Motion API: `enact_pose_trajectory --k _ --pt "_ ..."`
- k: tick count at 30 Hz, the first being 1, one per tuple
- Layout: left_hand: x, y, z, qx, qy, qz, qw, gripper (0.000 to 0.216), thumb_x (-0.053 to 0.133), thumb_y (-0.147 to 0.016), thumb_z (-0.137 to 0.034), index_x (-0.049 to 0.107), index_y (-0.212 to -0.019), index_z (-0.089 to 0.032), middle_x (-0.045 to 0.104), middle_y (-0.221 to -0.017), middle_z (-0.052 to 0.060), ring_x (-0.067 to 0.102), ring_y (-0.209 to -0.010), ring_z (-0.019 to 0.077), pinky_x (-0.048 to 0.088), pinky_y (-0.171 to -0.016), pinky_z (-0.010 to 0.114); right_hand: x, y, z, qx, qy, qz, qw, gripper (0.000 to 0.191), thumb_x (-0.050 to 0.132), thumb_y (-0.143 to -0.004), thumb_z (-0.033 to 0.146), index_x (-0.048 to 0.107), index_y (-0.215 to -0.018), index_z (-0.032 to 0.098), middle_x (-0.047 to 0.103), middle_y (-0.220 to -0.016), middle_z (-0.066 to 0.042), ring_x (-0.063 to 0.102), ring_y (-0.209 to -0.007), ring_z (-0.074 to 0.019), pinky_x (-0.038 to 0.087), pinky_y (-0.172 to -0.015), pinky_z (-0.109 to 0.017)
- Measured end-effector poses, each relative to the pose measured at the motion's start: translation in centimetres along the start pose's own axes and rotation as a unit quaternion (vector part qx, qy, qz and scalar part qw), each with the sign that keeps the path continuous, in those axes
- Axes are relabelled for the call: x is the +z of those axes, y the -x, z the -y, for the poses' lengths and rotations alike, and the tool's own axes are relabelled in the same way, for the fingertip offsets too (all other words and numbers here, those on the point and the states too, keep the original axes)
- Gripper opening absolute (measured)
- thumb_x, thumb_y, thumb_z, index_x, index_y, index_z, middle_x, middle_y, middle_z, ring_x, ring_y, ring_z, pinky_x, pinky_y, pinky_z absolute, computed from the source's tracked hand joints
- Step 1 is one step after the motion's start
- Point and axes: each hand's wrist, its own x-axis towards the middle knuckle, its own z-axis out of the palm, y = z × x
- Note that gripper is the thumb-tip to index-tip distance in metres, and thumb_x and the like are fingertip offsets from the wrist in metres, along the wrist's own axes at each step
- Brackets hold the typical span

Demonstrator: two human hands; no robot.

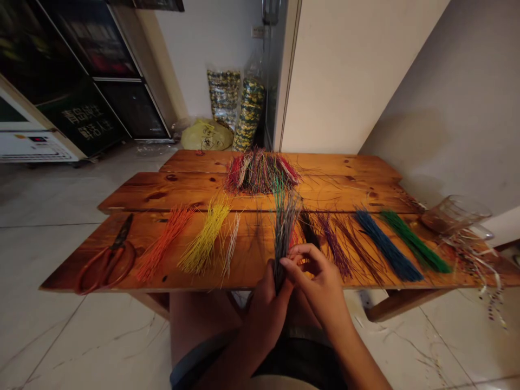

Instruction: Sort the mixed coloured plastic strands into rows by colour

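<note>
My left hand [271, 292] is wrapped round the lower end of a bundle of thin grey wires [283, 233], with some green strands [278, 189] at its top. The bundle stands upright over the table's front edge. Beside it, my right hand [316, 271] has thumb and forefinger pinched together against the bundle; what lies between them is too small to make out. A few red wires [294, 236] lie just behind my right hand. Nearby are black wires [310, 230] to the right and a thin white bunch [232, 244] to the left.
Orange [166, 244] and yellow wires [207, 235] lie left, with scissors [111, 260] beyond. Purple [335, 244], brown [359, 246], blue [388, 246] and green bundles [416, 241] lie right. A mixed wire pile [262, 173] sits behind; a clear cup [455, 214] stands at the right end.
</note>
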Motion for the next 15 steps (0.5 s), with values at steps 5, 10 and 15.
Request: enact_pose_trajectory --k 5,10,15 --pt "0.0 0.3 -0.1 0.029 -0.079 -0.029 0.996 0.019 0.047 -0.085 -0.034 0.053 -0.101 -0.025 0.063 -0.101 0.002 0.055 -0.099 0.0190 0.039 -0.084 0.028 0.3 -0.4 -0.3 0.023 -0.044 -0.003 0.999 0.021 0.067 -0.073 0.033 0.056 -0.084 0.020 0.056 -0.067 0.002 0.054 -0.062 -0.0114 0.044 -0.058 -0.022" --pt "-0.1 0.4 -0.1 0.006 -0.009 -0.031 0.999 0.025 0.051 -0.082 -0.036 0.056 -0.104 -0.025 0.063 -0.108 0.004 0.053 -0.108 0.0219 0.039 -0.087 0.029 0.3 -0.8 -0.6 0.075 -0.144 0.010 0.987 0.020 0.070 -0.070 0.033 0.058 -0.074 0.018 0.054 -0.062 0.003 0.048 -0.057 -0.0088 0.039 -0.053 -0.019" --pt "0.2 0.3 0.2 -0.058 0.051 -0.098 0.992 0.031 0.055 -0.079 -0.040 0.056 -0.104 -0.021 0.061 -0.113 0.008 0.041 -0.123 0.0254 0.035 -0.096 0.033 0.4 -0.9 -1.2 0.100 -0.215 0.025 0.971 0.019 0.070 -0.070 0.032 0.058 -0.071 0.018 0.051 -0.059 0.005 0.047 -0.056 -0.0083 0.040 -0.055 -0.020"
